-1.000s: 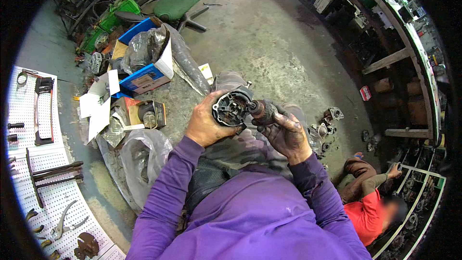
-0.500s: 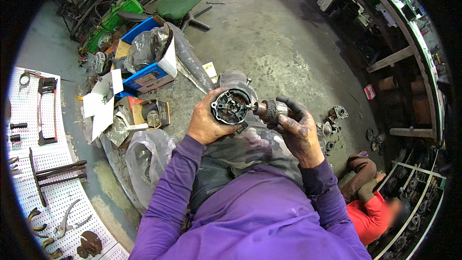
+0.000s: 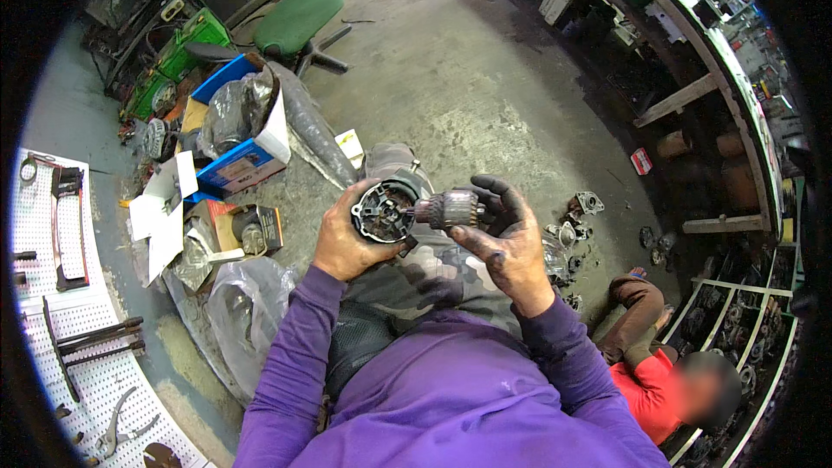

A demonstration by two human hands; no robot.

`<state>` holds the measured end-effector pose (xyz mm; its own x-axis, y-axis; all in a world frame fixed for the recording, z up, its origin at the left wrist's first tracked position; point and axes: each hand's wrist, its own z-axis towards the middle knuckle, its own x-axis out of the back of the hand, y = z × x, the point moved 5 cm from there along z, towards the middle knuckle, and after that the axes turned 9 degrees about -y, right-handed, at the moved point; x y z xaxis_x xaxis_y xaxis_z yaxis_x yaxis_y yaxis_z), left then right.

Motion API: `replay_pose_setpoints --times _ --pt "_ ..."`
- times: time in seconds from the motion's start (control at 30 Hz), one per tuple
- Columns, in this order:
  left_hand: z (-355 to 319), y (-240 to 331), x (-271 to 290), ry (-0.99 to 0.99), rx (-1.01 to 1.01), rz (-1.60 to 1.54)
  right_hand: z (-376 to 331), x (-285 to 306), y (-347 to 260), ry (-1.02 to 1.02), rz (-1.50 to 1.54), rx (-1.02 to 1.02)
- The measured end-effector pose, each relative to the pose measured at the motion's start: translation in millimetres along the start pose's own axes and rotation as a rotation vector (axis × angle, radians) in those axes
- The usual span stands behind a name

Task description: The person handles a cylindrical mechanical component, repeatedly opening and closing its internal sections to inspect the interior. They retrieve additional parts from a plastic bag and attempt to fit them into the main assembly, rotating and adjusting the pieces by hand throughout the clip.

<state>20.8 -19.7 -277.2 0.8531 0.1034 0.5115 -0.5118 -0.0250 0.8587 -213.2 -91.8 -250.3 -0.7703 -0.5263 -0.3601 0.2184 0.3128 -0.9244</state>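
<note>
My left hand (image 3: 341, 244) is wrapped round a round motor housing (image 3: 382, 224), its open, dark inside turned up towards me. Within its silver rim sit small parts too fine to make out. In my right hand (image 3: 513, 253) is a motor armature (image 3: 452, 208), lying sideways with thumb and fingers round its right end. The armature's copper-coloured narrower end reaches the right edge of the housing; whether it goes inside, I cannot tell. Both parts are held above my lap, over camouflage trousers (image 3: 425, 273).
Loose metal parts (image 3: 563, 247) lie on the floor at right. A person in red (image 3: 646, 390) is low down beside a rack (image 3: 750, 288). To the left are an open blue box (image 3: 234, 172), a plastic bag (image 3: 247, 308) and a white pegboard with tools (image 3: 95, 381). A green chair (image 3: 297, 19) stands ahead.
The armature has come closer to the housing, its copper-coloured end now at the rim. My right fingers have shifted and spread somewhat on it. The whole view has swung slightly.
</note>
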Motion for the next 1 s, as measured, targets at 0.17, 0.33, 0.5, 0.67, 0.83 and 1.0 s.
replay_pose_setpoints --times 0.17,0.33,0.5,0.67,0.83,1.0 --pt "2 3 0 -0.026 0.046 -0.031 3 -7 -9 -0.027 -0.107 0.071" --pt "1 0 -5 -0.028 0.065 0.019 7 -14 -18 -0.076 -0.304 0.169" --pt "3 1 -6 -0.023 0.013 0.033 9 -12 -20 -0.072 -0.306 0.15" --pt "3 2 -6 -0.022 0.014 0.043 8 -12 -24 -0.09 -0.417 0.175" --pt "4 5 -6 -0.029 0.003 0.044 11 -19 -29 -0.13 -0.593 0.205" --pt "4 9 -6 -0.028 -0.017 0.084 15 -28 -38 -0.173 -0.73 0.236"
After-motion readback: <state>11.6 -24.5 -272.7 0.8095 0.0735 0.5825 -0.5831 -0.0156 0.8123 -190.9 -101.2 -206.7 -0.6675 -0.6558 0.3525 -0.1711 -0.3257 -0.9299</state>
